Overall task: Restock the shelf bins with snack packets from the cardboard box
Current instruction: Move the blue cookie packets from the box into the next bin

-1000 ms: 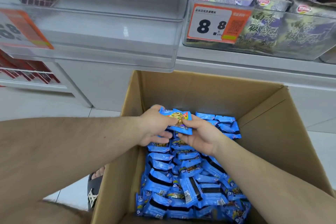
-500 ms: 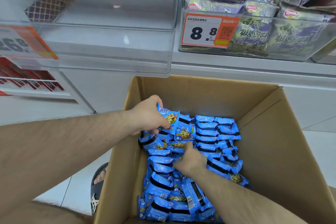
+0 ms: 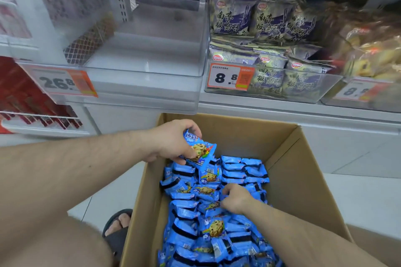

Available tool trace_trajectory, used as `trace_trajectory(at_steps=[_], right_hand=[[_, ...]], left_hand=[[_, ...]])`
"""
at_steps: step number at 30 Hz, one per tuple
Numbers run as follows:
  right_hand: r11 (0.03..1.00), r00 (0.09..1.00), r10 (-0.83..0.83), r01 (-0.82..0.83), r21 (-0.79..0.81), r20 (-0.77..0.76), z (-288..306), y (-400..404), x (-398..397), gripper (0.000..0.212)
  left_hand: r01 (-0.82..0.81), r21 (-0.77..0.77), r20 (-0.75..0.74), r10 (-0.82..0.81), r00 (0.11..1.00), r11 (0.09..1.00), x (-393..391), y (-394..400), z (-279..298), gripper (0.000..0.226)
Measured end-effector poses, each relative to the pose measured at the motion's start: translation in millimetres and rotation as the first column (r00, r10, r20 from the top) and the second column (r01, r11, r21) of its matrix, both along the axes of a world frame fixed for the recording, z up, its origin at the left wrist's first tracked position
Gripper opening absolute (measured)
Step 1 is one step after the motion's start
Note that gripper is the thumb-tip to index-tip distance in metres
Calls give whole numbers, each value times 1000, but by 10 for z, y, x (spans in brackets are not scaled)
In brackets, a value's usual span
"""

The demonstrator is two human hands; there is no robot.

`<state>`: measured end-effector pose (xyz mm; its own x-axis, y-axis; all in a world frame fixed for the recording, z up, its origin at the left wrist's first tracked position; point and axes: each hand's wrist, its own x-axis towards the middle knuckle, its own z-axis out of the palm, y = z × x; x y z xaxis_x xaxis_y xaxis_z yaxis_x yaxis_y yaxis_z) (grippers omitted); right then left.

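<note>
Head view: left hand pinches one blue cookie packet just above the cardboard box, thumb under, fingers over. Right hand is down in the loose packets, fingers curled among them; whether it grips one, cannot tell. Best to gather several flat, then lift to the clear bin directly above, which looks bare. Wrappers glossy, crinkled, likely slippery; box matte, stiff-walled.

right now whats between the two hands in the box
In the head view, only loose blue snack packets lie between the left hand and the right hand.
</note>
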<state>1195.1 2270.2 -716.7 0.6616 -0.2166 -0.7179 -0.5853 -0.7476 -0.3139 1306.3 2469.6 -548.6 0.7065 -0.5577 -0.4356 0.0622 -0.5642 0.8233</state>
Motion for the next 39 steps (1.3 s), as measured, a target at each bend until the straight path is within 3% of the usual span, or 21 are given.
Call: trace_trajectory(at_steps=[2, 5, 11, 15, 17, 20, 23, 26, 29, 31, 36, 39], right_hand=[[991, 989, 132, -130, 25, -66, -150, 141, -98, 53], [904, 896, 416, -426, -38, -154, -350, 256, -241, 79], [851, 871, 481, -490, -189, -97, -394, 277, -197, 55], [966, 963, 259, -256, -43, 79, 79, 73, 103, 71], [996, 959, 73, -84, 29, 274, 485, -35, 267, 62], [929, 749, -318, 125, 348, 581, 1111, -23, 367, 19], [770, 531, -574, 91, 632, 623, 1569, 124, 388, 29], [638, 491, -634, -105, 763, 598, 1909, 294, 358, 31], [637, 501, -535, -290, 714, 681, 2151, 446, 372, 34], [711, 509, -405, -346, 612, 759, 2242, 533, 414, 36], [912, 471, -154, -270, 308, 869, 2348, 695, 538, 36], [959, 403, 11, -263, 105, 915, 2485, 745, 618, 44]], left_hand=[[-4, -27, -16, 4, 1000, 1000, -78, 43, 7, 34], [7, -48, -44, -9, 999, 999, -144, 77, -13, 34], [-14, -73, -71, 9, 997, 997, -92, 133, -39, 35], [15, -90, -78, -22, 997, 996, -11, 261, 19, 43], [36, -100, -58, -42, 997, 994, 31, 330, 75, 49], [26, -128, -13, -28, 1000, 991, 130, 412, 192, 54], [-36, -194, 24, 41, 999, 980, 209, 455, 329, 56], [-75, -280, 10, 81, 997, 957, 225, 469, 464, 55], [-74, -332, -20, 71, 997, 940, 209, 503, 543, 59], [-47, -378, -42, 33, 999, 924, 186, 535, 578, 59], [56, -501, -103, -124, 987, 864, 136, 661, 685, 65], [52, -487, -9, -65, 998, 872, 130, 704, 746, 54]])
